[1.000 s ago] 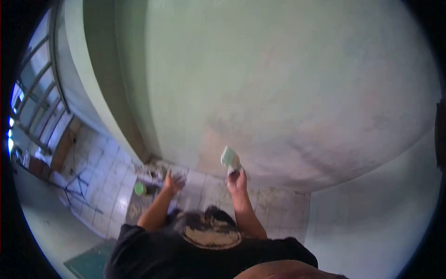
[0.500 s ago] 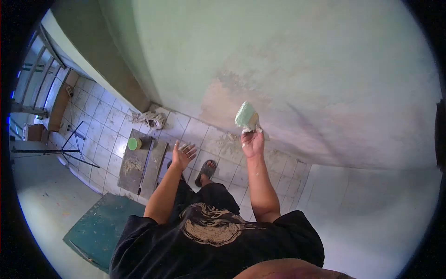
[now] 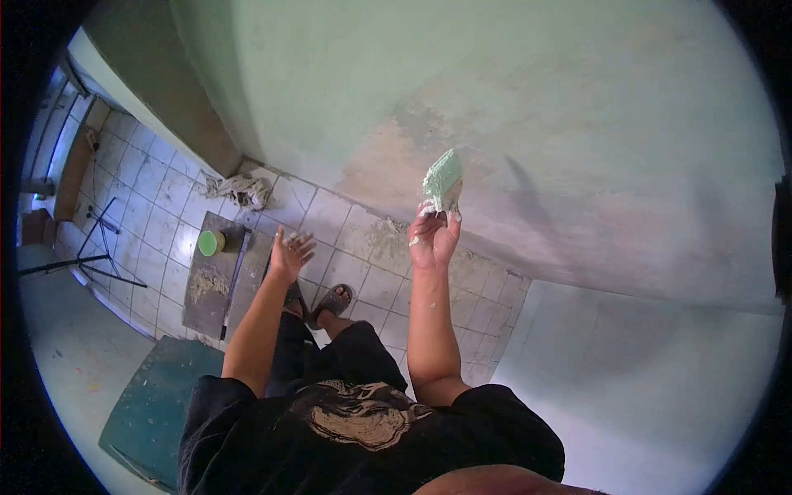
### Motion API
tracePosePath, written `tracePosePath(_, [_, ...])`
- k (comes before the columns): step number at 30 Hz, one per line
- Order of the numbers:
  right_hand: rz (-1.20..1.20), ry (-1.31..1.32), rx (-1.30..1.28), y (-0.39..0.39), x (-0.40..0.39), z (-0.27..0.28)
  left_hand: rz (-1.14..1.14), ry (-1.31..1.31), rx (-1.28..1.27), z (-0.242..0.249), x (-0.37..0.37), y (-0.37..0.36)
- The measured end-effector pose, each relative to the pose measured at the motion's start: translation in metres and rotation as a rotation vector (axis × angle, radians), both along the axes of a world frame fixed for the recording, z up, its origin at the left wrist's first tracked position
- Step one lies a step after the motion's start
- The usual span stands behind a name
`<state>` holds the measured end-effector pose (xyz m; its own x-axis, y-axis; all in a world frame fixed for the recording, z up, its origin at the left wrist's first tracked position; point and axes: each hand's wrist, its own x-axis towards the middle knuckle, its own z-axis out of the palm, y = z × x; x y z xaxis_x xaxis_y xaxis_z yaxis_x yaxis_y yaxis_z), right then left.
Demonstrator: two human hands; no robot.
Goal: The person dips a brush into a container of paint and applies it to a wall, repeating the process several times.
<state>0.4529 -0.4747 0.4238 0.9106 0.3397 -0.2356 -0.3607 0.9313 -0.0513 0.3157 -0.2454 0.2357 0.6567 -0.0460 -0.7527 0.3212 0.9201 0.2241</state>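
Raised in front of the wall, my right hand (image 3: 433,235) is closed around the base of a wide paintbrush (image 3: 444,177), palm turned up. Pale green paint thickly coats the brush's head, and a tan side shows at its right edge; the handle is hidden in the hand. White smears cover the fingers and spot the wrist. Lower and to the left, my left hand (image 3: 289,254) hangs in the air with spread fingers, holding nothing. It is nearest to a low wooden bench (image 3: 247,276), where a green tub (image 3: 211,242) stands.
The pale green wall (image 3: 569,124) has a bare, patchy area (image 3: 384,153). A crumpled rag (image 3: 241,190) lies on the tiled floor (image 3: 309,219) by the wall's corner. A black tripod stand (image 3: 103,260) is at far left, and a dark green table (image 3: 161,408) at lower left.
The view has shifted, so the bench, tub and floor sit further left. My right hand has moved up and slightly left with the paintbrush, which is more upright. My left hand stays spread.
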Motion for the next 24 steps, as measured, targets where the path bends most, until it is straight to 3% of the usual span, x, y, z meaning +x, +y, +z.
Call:
tracePosePath(4, [0.036,-0.023,0.075,-0.004,0.001,0.0,0.06,-0.001,0.031,-0.011,-0.003,-0.005])
tracePosePath(6, [0.011,-0.064,-0.028,-0.006,0.005,-0.002,0.072,-0.014,0.008,-0.017,-0.001,-0.01])
tracePosePath(14, [0.048,-0.014,0.068,-0.015,0.007,0.012,0.06,-0.002,0.032,0.005,0.001,-0.052])
tracePosePath(16, [0.177,-0.174,-0.026,-0.026,0.014,0.0,0.055,-0.004,-0.012,-0.017,-0.007,-0.062])
tracePosePath(18, [-0.026,0.037,-0.101,-0.016,0.015,0.011,0.035,-0.051,-0.045,-0.018,0.007,-0.067])
tracePosePath(21, [0.108,-0.273,-0.056,-0.026,0.029,-0.01,0.024,-0.05,-0.039,-0.029,0.02,-0.073])
tracePosePath(24, [-0.062,-0.136,-0.102,-0.023,0.042,-0.02,0.0,-0.163,-0.032,-0.068,0.032,-0.07])
